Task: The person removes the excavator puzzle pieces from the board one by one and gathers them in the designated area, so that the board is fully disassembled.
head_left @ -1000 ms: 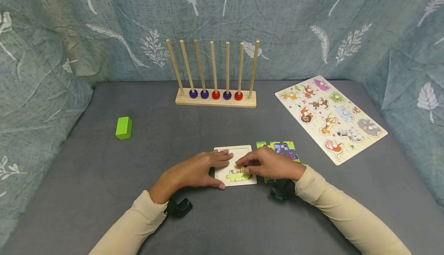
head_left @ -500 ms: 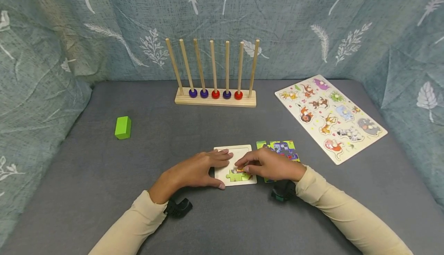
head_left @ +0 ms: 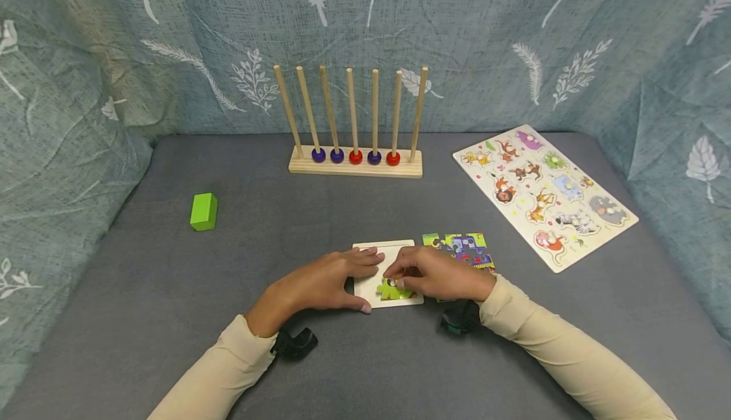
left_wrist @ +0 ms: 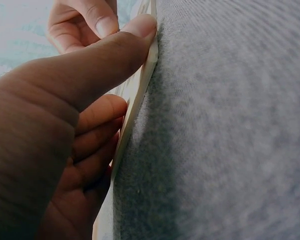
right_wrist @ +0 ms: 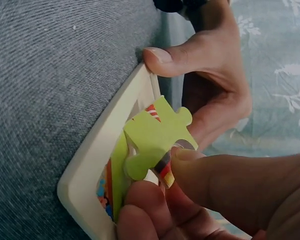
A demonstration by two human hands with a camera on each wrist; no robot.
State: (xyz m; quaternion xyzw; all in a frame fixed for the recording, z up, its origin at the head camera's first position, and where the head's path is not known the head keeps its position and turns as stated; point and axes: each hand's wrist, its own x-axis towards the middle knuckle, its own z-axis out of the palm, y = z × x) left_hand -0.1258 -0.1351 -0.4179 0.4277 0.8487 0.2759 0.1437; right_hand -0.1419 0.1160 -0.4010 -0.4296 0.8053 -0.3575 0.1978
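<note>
A shallow wooden puzzle tray [head_left: 395,250] lies on the table in front of the person. The left hand [head_left: 328,283] rests on its left side, fingers extended over the tray and thumb at the near left corner, as the right wrist view also shows. Between thumb and fingers, the right hand [head_left: 442,273] pinches a lime-green jigsaw piece [right_wrist: 162,125] with red-striped and dark printed parts. The piece is tilted over the tray's near side. Under it in the tray shows more green and coloured printing [right_wrist: 118,170], partly hidden by the fingers.
Several joined or adjoining jigsaw pieces [head_left: 468,242] lie right of the tray, partly behind the right hand. Farther right is an animal peg puzzle board [head_left: 528,207]. A wooden peg rack [head_left: 365,167] with beads stands at the back, a green block [head_left: 204,211] at the left.
The right hand has shifted slightly left, its fingers now farther over the green piece. That piece has moved a little to the right and turned. The left hand stays put.
</note>
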